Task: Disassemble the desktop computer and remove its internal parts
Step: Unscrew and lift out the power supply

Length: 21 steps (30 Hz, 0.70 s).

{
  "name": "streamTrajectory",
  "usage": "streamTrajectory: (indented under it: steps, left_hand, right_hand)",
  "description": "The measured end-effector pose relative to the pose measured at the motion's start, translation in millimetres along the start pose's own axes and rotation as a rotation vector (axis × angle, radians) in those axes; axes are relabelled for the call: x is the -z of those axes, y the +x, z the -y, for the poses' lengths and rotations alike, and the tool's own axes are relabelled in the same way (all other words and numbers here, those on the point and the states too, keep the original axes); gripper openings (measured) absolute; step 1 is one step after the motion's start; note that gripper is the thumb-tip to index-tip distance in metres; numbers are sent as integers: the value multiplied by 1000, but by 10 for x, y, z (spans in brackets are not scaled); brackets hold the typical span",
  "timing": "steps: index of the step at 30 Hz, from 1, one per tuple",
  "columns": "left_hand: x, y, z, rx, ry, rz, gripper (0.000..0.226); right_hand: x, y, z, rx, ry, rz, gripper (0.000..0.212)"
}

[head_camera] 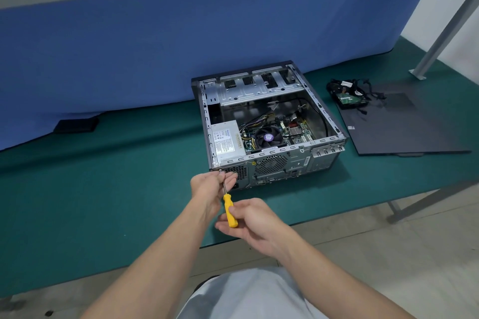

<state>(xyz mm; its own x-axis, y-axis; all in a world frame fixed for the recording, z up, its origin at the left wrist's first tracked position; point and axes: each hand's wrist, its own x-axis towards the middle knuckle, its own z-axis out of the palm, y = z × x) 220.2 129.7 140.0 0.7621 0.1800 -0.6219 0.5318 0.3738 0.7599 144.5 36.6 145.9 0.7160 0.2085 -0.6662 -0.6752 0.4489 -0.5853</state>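
An open desktop case (269, 122) lies on its side on the green table mat (103, 189), its rear panel toward me. Inside sit a grey power supply (226, 140), a black CPU fan (268, 137) and the motherboard (298, 131). A yellow-handled screwdriver (229, 211) points at the rear panel's upper left corner. My left hand (210, 188) pinches the shaft near the tip at the case. My right hand (255, 219) holds the yellow handle.
The removed dark side panel (404, 129) lies right of the case, with a hard drive and a bundle of black cables (350, 97) at its far corner. A blue partition (181, 46) stands behind. A metal table leg (440, 33) rises at right. A black object (76, 125) lies far left.
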Motion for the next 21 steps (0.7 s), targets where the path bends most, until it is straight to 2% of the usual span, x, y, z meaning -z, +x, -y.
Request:
streamTrajectory:
  steps: [3, 5, 8, 11, 17, 21]
  left_hand:
    - [-8, -9, -12, -28, 23, -60, 20]
    - [-22, -1, -19, -36, 43, -92, 18]
    - [-42, 5, -33, -18, 25, -75, 16]
    - [-28, 15, -28, 3, 11, -22, 16]
    - [11, 42, -30, -32, 100, -59, 17]
    - [0, 44, -50, -32, 107, -47, 11]
  right_hand:
    - [-52, 37, -56, 66, -177, -141, 14]
    - [-54, 66, -68, 70, -200, -177, 20]
    - [-32, 52, -29, -23, -103, -64, 8]
    - [-16, 21, 12, -98, 10, 45, 12]
    - [-66, 46, -48, 27, -234, -131, 19]
    - [-47, 24, 8, -58, -123, -42, 11]
